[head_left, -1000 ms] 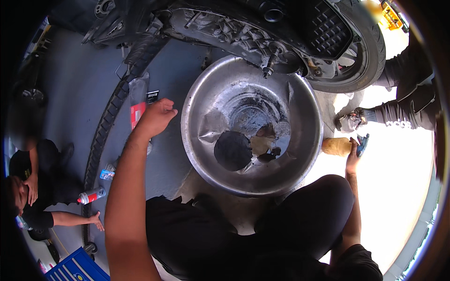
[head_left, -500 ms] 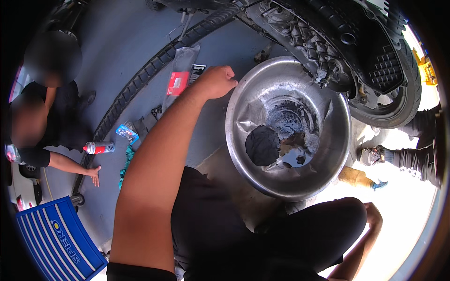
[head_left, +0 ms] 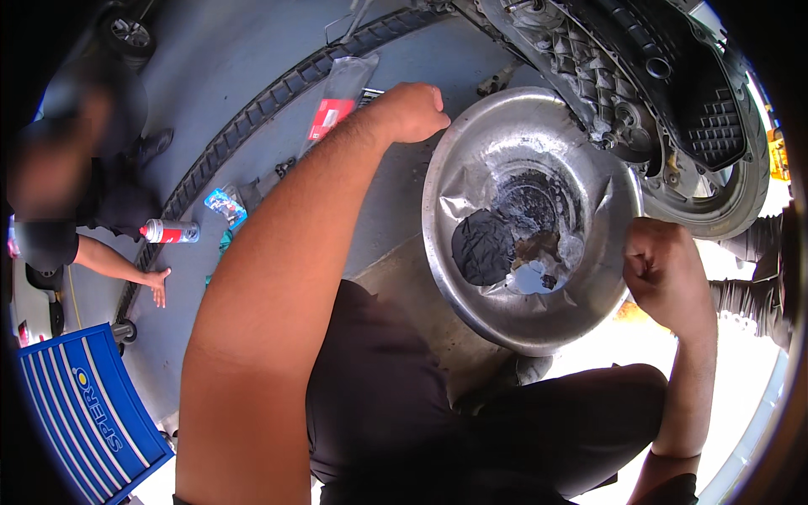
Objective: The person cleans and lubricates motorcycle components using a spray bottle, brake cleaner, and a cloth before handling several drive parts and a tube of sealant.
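A dented metal basin [head_left: 438, 244] stands in front of me below a motorcycle's bare engine casing [head_left: 606, 93]. Inside lies a crumpled black cloth-like piece [head_left: 483, 248] beside dark, wet residue [head_left: 536, 206] and a shiny puddle. My left hand [head_left: 414, 114] is closed at the basin's far left rim, its fingertips turned away from view. On the other side, my right hand [head_left: 665, 269] is a closed fist overlapping the right rim. Whatever either hand may hold is hidden, and I cannot tell whether they grip the rim.
Beyond my left forearm lie a clear bag with a red label [head_left: 332, 114], a blue packet [head_left: 225, 206] and a spray can [head_left: 171, 231]. A co-worker's hand [head_left: 157, 284] reaches in at left, above a blue tool chest [head_left: 93, 412]. The motorcycle wheel [head_left: 715, 215] stands at right.
My right hand has risen from beside my right knee to the basin's right rim. My left hand stays near the left rim. The view has shifted slightly.
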The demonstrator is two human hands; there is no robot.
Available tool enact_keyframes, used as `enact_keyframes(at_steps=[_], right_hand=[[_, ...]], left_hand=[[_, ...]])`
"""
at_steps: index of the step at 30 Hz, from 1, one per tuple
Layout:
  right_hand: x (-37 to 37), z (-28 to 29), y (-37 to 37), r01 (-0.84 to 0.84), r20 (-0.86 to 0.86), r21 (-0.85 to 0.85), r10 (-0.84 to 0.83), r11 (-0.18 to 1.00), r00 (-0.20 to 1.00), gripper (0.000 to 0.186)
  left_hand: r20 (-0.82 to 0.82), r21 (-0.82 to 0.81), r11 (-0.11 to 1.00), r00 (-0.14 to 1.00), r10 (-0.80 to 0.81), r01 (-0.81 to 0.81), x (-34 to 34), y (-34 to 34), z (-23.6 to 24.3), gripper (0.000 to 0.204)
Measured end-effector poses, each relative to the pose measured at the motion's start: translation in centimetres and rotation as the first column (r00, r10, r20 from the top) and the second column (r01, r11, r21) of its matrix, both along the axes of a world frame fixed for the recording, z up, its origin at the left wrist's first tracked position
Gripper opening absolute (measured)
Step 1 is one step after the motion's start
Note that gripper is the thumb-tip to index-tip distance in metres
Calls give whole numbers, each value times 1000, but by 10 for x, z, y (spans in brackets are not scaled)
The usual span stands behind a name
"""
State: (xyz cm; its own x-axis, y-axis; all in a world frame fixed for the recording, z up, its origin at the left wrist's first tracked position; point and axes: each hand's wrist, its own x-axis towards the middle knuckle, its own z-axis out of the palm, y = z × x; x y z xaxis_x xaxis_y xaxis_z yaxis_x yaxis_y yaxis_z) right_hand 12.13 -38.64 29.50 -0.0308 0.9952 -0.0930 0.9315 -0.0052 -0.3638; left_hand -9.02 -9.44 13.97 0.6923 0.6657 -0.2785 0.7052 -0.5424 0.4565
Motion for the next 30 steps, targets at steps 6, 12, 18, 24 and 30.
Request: enact_keyframes(at_steps=[6,12,18,24,30], right_hand=[[-3,-24,-13,-180,-70,-401,166,898,984,44],[7,-33,-11,-165,-75,-505,148,847,986,64],[6,-35,-8,-144,-235,-543,15,827,972,61],[34,-75,-12,-78,-104,-486,32,870,994,59],[36,-87,3,-65,-208,-530,-56,845,977,55]], left_hand=[[-54,-78,997,999,6,-10,-9,5,1,42],[-282,-130,989,953,-108,74,-24,19,10,50],[270,42,993,958,96,-111,-70,-10,-11,33],[212,-184,968,955,209,-171,-235,-144,-115,25],[-292,-126,735,733,614,-666,-346,-233,-154,30]])
